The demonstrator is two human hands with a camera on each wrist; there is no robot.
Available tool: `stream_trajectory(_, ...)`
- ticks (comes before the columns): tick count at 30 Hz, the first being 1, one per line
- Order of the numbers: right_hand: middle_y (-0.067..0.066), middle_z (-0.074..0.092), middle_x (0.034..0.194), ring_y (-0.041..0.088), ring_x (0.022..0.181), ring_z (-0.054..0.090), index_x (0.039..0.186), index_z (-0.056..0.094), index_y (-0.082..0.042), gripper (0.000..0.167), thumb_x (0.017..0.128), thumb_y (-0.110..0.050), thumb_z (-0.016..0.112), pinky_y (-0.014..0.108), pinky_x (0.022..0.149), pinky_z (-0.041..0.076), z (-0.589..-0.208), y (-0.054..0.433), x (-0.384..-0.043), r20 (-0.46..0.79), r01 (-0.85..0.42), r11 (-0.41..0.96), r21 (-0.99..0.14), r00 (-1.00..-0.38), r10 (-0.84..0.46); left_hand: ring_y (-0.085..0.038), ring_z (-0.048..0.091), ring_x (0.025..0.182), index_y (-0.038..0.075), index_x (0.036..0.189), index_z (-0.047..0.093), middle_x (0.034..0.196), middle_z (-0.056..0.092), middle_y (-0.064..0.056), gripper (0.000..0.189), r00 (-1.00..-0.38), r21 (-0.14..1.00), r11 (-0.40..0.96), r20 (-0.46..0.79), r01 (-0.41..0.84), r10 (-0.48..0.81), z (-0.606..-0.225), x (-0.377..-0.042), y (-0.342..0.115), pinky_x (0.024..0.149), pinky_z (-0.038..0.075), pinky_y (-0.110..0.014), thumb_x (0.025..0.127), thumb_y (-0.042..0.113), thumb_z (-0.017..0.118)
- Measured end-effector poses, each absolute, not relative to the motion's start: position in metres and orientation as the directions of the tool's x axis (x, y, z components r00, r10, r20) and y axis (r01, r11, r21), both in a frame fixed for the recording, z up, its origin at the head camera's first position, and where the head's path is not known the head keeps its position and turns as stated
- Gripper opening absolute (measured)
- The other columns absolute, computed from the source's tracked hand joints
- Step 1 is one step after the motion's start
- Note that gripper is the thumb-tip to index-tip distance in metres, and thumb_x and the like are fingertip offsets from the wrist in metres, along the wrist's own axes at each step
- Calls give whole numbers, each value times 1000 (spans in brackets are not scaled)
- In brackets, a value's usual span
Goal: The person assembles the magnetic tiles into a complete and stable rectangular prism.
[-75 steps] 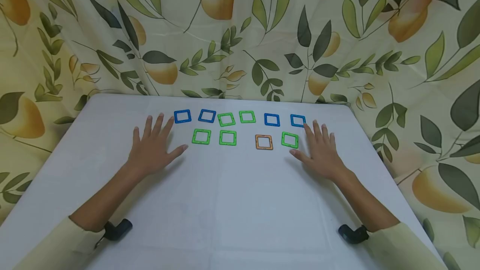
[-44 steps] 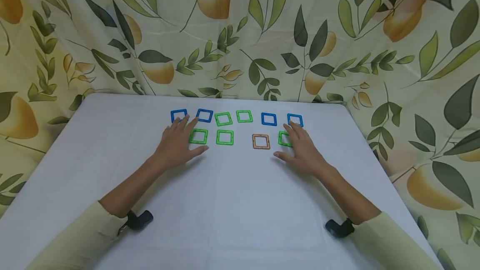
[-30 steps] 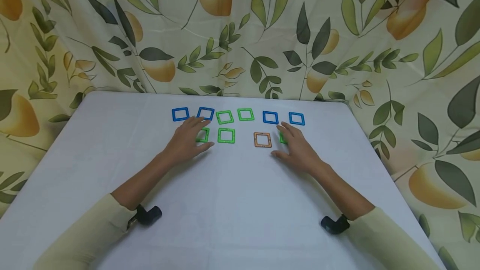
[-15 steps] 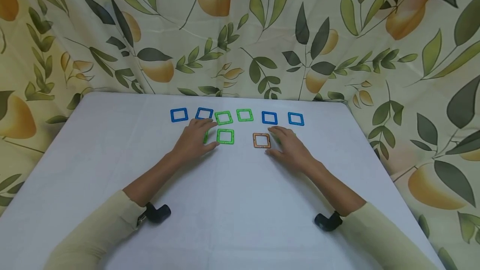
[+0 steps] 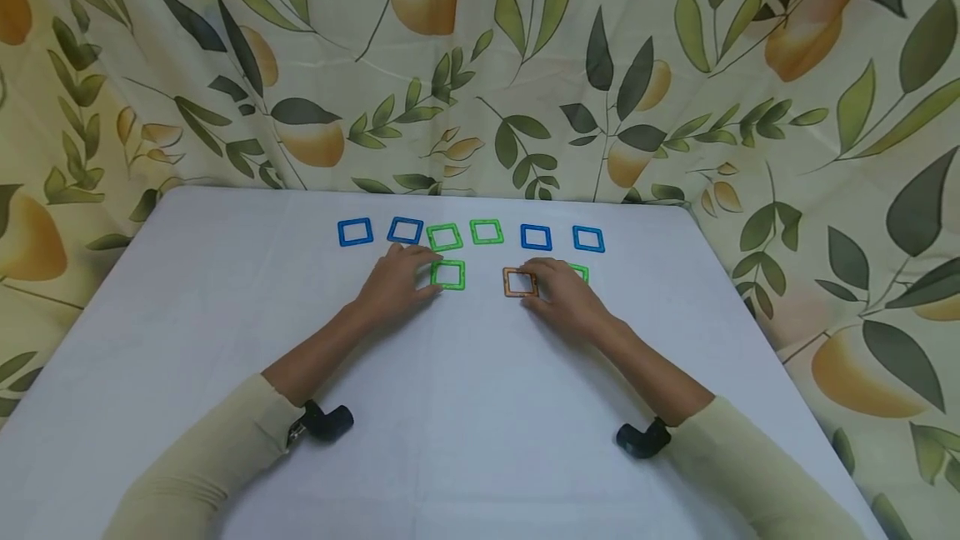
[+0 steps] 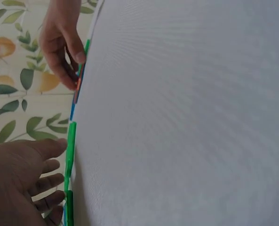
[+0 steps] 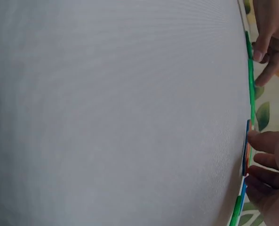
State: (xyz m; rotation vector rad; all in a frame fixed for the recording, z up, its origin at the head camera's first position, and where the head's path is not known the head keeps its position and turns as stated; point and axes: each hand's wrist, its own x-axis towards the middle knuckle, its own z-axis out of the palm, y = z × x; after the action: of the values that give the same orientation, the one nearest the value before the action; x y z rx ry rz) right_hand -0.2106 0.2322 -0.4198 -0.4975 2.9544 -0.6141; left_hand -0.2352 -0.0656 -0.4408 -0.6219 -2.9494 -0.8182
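In the head view, several square magnetic tiles, each a hollow frame, lie in two rows. My left hand point(image 5: 393, 286) has its thumb and forefinger apart at the left side of a green tile point(image 5: 462, 275). Another green tile is hidden under that hand. The thumb and fingers of my right hand point(image 5: 567, 298) straddle the right side of an orange tile point(image 5: 506, 282), their tips right at its edges. A green tile point(image 5: 585, 273) shows partly behind the right hand. In the left wrist view the thumb lies close to a green tile point(image 6: 70, 146).
The back row has blue tiles point(image 5: 341, 233) at both ends and two green tiles point(image 5: 501, 232) in the middle. A white cloth covers the table point(image 5: 450, 407), with a leaf-and-fruit curtain point(image 5: 480, 65) behind. Black wrist cameras point(image 5: 330, 422) jut from both sleeves.
Both hands have moved inward from the outer ends of the rows, the left to the inner green tile and the right to the orange one. Their fingers have drawn closer together.
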Motion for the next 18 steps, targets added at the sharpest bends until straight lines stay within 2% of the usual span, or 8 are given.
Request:
stream_trajectory(9, 14, 57, 148, 34, 140, 47, 142, 64, -5, 46, 98, -18, 76, 50, 115, 39, -423, 228, -213, 13, -307, 861, -405, -944, -330, -28, 50, 124, 16, 141, 69, 145, 62, -6, 52, -919, 425, 816, 121, 390, 376, -440, -237, -56, 91, 44, -44, 92, 29, 84)
stream_trajectory(15, 13, 60, 144, 33, 137, 50, 138, 67, -6, 43, 98, -16, 77, 49, 113, 42, -426, 223, -215, 26, -317, 852, -416, -941, -338, -28, 51, 118, 15, 138, 71, 141, 65, -7, 50, -919, 422, 819, 113, 389, 378, -441, -238, -52, 88, 44, -42, 92, 28, 85)
stream_trajectory(18, 12, 60, 145, 33, 137, 50, 139, 66, -7, 43, 98, -17, 76, 49, 113, 42, -425, 222, -215, 29, -315, 854, -413, -942, -333, -28, 51, 119, 14, 137, 71, 141, 65, -7, 49, -916, 428, 813, 111, 394, 386, -440, -237, -49, 90, 44, -43, 91, 26, 85)
